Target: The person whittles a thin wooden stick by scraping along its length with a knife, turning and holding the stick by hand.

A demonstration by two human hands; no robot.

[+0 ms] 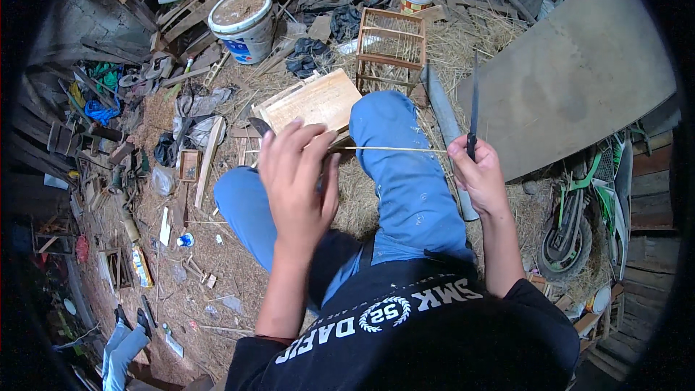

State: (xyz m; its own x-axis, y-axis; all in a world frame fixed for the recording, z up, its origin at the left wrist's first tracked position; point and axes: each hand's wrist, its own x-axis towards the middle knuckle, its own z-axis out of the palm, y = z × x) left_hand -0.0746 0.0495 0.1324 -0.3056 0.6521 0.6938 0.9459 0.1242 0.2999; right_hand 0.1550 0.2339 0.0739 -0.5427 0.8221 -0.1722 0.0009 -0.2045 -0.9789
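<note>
My left hand (297, 181) is raised over my left knee and pinches one end of a thin bamboo stick (391, 149). The stick runs level to the right, across my blue-trousered right knee (391, 119). My right hand (479, 174) grips the handle of a long dark knife (474, 105) whose blade points up and away. The stick's far end meets the knife near my right hand.
A small wooden slatted cage (391, 40) stands ahead on straw. A flat wooden panel (311, 101) lies beyond my left hand. A white bucket (242, 22) sits back left, a large board (579, 72) leans at right, a green motorcycle (586, 210) stands far right. Scrap wood litters the left.
</note>
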